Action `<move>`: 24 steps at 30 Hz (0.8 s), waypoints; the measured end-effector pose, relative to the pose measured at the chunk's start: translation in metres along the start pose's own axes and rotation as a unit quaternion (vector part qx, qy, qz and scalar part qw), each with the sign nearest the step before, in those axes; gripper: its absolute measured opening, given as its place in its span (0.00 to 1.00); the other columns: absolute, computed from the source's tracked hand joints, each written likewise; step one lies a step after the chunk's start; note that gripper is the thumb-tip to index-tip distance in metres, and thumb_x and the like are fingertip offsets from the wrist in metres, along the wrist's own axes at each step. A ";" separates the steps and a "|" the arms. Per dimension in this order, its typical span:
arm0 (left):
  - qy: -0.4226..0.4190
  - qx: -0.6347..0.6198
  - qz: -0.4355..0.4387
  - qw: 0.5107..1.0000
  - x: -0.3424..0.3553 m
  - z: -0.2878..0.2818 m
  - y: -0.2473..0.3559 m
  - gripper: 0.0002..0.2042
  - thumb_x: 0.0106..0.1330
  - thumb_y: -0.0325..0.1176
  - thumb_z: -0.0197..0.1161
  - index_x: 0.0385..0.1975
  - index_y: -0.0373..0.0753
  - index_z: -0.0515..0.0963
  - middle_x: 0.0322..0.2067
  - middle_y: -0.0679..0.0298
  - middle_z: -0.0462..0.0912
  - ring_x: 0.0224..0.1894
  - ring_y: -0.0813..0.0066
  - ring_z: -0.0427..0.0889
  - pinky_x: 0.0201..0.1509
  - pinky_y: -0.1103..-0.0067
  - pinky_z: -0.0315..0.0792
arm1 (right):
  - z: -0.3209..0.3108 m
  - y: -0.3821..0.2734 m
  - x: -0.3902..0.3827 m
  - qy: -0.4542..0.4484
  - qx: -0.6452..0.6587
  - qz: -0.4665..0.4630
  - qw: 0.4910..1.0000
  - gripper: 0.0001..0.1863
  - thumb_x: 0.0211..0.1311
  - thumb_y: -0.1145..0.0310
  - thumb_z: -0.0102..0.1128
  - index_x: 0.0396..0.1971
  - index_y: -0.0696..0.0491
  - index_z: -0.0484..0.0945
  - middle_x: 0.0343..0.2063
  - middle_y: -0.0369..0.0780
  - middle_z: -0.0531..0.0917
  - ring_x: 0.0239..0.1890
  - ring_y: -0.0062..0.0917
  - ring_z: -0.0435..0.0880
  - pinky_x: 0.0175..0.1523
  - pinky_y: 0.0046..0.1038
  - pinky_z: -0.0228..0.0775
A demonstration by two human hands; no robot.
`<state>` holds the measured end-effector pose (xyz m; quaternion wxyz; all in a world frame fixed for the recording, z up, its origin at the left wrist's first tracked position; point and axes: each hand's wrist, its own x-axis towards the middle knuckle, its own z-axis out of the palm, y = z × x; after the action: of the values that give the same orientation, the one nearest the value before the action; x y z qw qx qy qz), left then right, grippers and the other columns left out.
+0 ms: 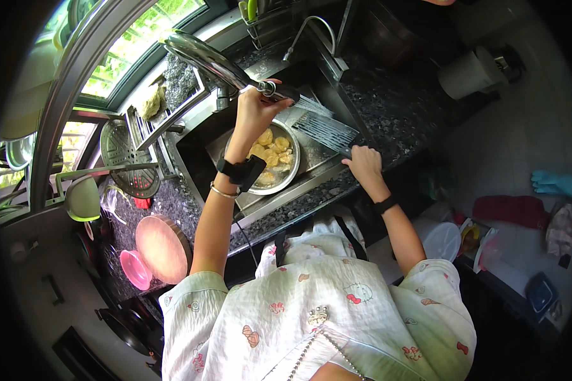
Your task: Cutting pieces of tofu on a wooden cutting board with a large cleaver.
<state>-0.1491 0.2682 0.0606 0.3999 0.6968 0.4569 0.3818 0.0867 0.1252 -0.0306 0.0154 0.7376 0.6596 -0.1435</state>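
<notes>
My left hand (256,109) is closed around the black-tipped spray head (285,94) of the chrome faucet (203,58), above the sink. Water (314,106) streams from it toward a cleaver (325,131) with a broad rectangular blade, streaked with water. My right hand (366,166) grips its dark handle at the sink's near right side. Below my left wrist, a round metal bowl (295,166) in the sink (321,164) holds several yellowish food pieces (273,151), whose kind I cannot tell. My left forearm partly covers the bowl.
A round wooden cutting board (163,247) and a pink bowl (135,270) stand on the dark speckled counter (171,203) at left. A perforated round metal piece (124,159) and a spatula (82,198) are nearer the window. A small curved tap (314,20) rises at the sink's far edge.
</notes>
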 end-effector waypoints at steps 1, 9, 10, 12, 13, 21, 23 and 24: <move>-0.005 0.011 0.002 1.000 0.001 0.006 -0.004 0.18 0.48 0.25 0.72 0.39 0.30 0.77 0.21 0.61 0.83 0.24 0.85 0.79 0.29 0.85 0.73 | -0.001 -0.003 0.004 -0.002 0.008 0.001 1.000 0.19 0.44 0.52 0.69 0.20 0.54 0.78 0.22 0.45 0.82 0.28 0.39 0.82 0.33 0.35 0.73; -0.055 0.018 -0.021 0.998 -0.023 0.052 -0.042 0.15 0.49 0.27 0.71 0.36 0.29 0.78 0.23 0.64 0.83 0.27 0.86 0.79 0.31 0.84 0.73 | 0.017 -0.014 0.035 0.014 0.008 -0.042 0.999 0.19 0.43 0.52 0.69 0.19 0.55 0.79 0.20 0.43 0.82 0.26 0.35 0.83 0.32 0.31 0.72; -0.048 0.019 -0.023 0.998 -0.025 0.057 -0.042 0.15 0.49 0.27 0.71 0.36 0.30 0.78 0.23 0.64 0.83 0.27 0.86 0.79 0.31 0.84 0.73 | 0.018 -0.017 0.037 0.014 0.008 -0.043 0.999 0.19 0.43 0.52 0.69 0.19 0.55 0.79 0.20 0.43 0.82 0.26 0.35 0.83 0.32 0.31 0.72; -0.024 -0.024 -0.037 0.999 -0.025 0.070 -0.042 0.17 0.50 0.28 0.72 0.38 0.30 0.77 0.23 0.65 0.82 0.26 0.86 0.78 0.31 0.84 0.73 | 0.020 -0.024 0.040 0.030 -0.002 -0.043 0.999 0.15 0.44 0.56 0.69 0.16 0.53 0.82 0.19 0.43 0.82 0.25 0.32 0.84 0.29 0.28 0.72; -0.019 -0.031 -0.037 0.999 -0.022 0.074 -0.039 0.17 0.50 0.28 0.71 0.39 0.30 0.77 0.22 0.65 0.82 0.26 0.86 0.78 0.30 0.85 0.73 | 0.018 -0.027 0.040 0.030 -0.003 -0.048 0.998 0.14 0.45 0.57 0.68 0.16 0.54 0.82 0.19 0.44 0.82 0.24 0.32 0.84 0.29 0.28 0.72; -0.025 0.094 -0.043 0.994 -0.013 0.043 -0.068 0.17 0.50 0.24 0.70 0.40 0.28 0.77 0.24 0.61 0.84 0.28 0.84 0.81 0.31 0.84 0.76 | 0.018 -0.028 0.038 0.050 0.041 -0.062 0.996 0.18 0.43 0.55 0.69 0.17 0.56 0.79 0.18 0.44 0.81 0.23 0.35 0.82 0.29 0.31 0.72; -0.026 0.046 -0.018 0.998 -0.019 0.050 -0.058 0.16 0.50 0.24 0.70 0.39 0.29 0.77 0.25 0.62 0.84 0.28 0.83 0.81 0.31 0.84 0.76 | 0.018 -0.028 0.038 0.066 0.042 -0.057 0.995 0.19 0.43 0.53 0.69 0.17 0.56 0.79 0.18 0.45 0.81 0.23 0.36 0.82 0.29 0.31 0.72; -0.037 0.028 -0.027 0.999 -0.022 0.059 -0.053 0.16 0.50 0.24 0.70 0.39 0.29 0.77 0.25 0.62 0.84 0.29 0.83 0.82 0.32 0.84 0.76 | 0.018 -0.029 0.038 0.066 0.042 -0.056 0.995 0.19 0.43 0.53 0.69 0.17 0.56 0.79 0.18 0.45 0.81 0.23 0.36 0.82 0.29 0.31 0.72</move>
<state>-0.1197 0.2494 -0.0135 0.4072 0.7089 0.4706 0.3320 0.0583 0.1615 -0.0521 -0.0675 0.7073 0.6929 -0.1230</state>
